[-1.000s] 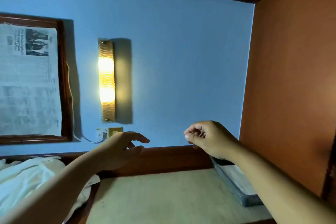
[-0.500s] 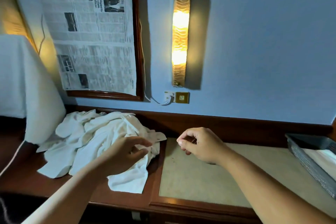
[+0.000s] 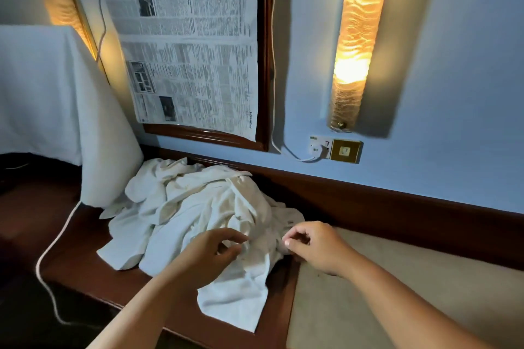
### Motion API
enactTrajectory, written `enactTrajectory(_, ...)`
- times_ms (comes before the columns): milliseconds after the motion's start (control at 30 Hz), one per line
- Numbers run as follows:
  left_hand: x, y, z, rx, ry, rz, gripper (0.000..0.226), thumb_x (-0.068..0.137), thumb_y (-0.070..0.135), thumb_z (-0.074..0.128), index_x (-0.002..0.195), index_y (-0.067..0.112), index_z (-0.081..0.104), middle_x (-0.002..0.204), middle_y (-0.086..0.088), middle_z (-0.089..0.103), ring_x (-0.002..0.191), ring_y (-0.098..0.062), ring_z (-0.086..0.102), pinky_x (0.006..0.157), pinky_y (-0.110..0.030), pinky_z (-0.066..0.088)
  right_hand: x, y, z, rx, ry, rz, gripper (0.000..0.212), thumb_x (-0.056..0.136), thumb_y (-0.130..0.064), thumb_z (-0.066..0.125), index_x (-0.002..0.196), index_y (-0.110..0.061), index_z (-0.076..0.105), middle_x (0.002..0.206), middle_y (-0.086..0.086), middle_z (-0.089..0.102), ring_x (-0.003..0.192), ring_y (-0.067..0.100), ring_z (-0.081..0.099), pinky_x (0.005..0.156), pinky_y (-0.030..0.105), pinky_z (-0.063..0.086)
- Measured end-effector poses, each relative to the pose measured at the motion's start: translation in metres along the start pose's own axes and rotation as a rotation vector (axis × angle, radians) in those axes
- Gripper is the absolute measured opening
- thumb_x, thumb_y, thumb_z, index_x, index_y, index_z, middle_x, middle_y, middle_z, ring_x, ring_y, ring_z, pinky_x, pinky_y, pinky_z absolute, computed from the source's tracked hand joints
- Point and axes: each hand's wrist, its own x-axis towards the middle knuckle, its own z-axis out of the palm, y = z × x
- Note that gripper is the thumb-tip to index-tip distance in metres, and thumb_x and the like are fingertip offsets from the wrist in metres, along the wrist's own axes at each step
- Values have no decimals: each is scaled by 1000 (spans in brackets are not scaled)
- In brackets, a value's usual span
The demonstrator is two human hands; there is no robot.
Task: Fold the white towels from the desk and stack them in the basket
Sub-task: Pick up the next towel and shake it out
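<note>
Nearest the camera, two bare forearms reached in from the lower edge over the worktop (image 3: 397, 300), a dark wooden top with a pale inset panel on its right part. The left hand (image 3: 209, 252) hovered over the near side of the white towels (image 3: 195, 207), its fingers loosely curved and its thumb held apart from them, with no cloth gripped. The right hand (image 3: 314, 246) sat at the heap's right edge with its fingers curled inward and the thumb tip against them; whether it pinched cloth could not be told. The towels lay in a crumpled heap on the dark wood left of the pale panel, one corner trailing toward the front edge. A white cord (image 3: 48, 258) ran along the wood to the left of the heap. Behind it stood something draped in a white cloth (image 3: 56, 93). Farther back, on the blue wall, a plugged-in socket (image 3: 320, 147) sat beside a brass switch plate (image 3: 345, 151), below a wooden frame covered by a newspaper (image 3: 192, 51) and a lit amber wall lamp (image 3: 357, 37).
</note>
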Motion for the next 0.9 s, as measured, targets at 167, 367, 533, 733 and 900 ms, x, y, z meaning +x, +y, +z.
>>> enactTrajectory(167,39,-21,1,-23,97,-68,17,98,31,62,109,42,70,85,29,70,76,1,67,60,-10,45,63,16,6,57,-62,-4,9,96,-36,64,96,-33,72,88,-9,73,77,2,70,73,25,59)
enactTrajectory(367,73,-55,2,-29,35,-145,17,98,24,63,106,38,69,89,40,65,79,2,68,69,-14,50,111,31,32,95,-104,37,7,94,-38,65,95,-36,71,87,-9,72,77,3,69,72,23,57)
enactTrajectory(533,122,-85,-15,-35,2,-132,20,97,22,63,103,40,69,91,33,68,81,-1,69,68,-23,53,152,41,56,120,-72,121,10,95,-41,62,103,-39,68,95,-13,67,81,0,64,68,14,49)
enactTrajectory(733,176,-129,-39,21,-156,-61,18,100,25,59,109,38,68,85,40,64,60,4,59,56,-10,43,210,50,100,94,31,291,37,96,-39,61,131,-32,57,121,-17,55,106,1,57,89,19,48)
enactTrajectory(900,219,-162,-59,25,-201,6,17,99,28,61,107,41,68,100,46,58,88,1,66,74,-12,49,246,57,136,-5,116,397,27,96,-37,59,122,-32,60,124,-8,45,120,16,50,93,23,43)
